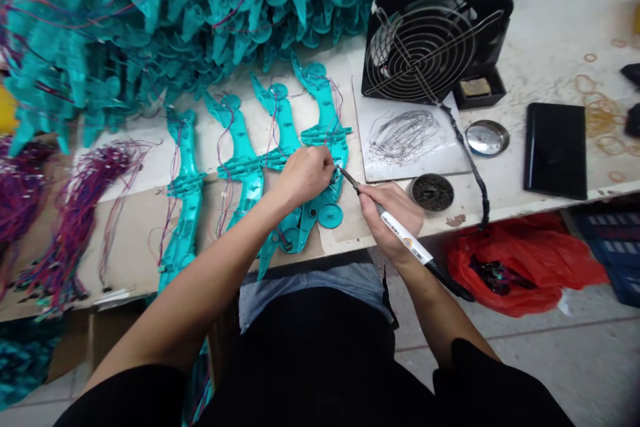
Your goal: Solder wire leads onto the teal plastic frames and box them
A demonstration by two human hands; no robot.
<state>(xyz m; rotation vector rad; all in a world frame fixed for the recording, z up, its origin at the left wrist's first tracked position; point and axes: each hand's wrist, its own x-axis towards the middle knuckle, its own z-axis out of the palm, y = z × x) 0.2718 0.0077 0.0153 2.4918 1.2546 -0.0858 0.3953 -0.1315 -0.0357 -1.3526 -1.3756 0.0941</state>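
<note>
My right hand (393,217) is closed round a white-handled soldering iron (406,237), whose tip touches or nearly touches the rightmost teal plastic part (324,107). My left hand (309,175) is closed in a pinch over the same part, just left of the iron's tip; what its fingers hold is too small to make out. Thin red and blue wires run along this part. More teal parts with wires lie in a row to the left, among them one (240,140) under my left forearm and one (187,147) at the far left of the row.
A big pile of teal parts (200,7) fills the back left. Wire bundles (85,213) lie left. A black fan (420,47) stands over coiled solder wire (405,137) on a white sheet. Right are a round tin (433,192), a metal lid (487,137) and a black box (556,151).
</note>
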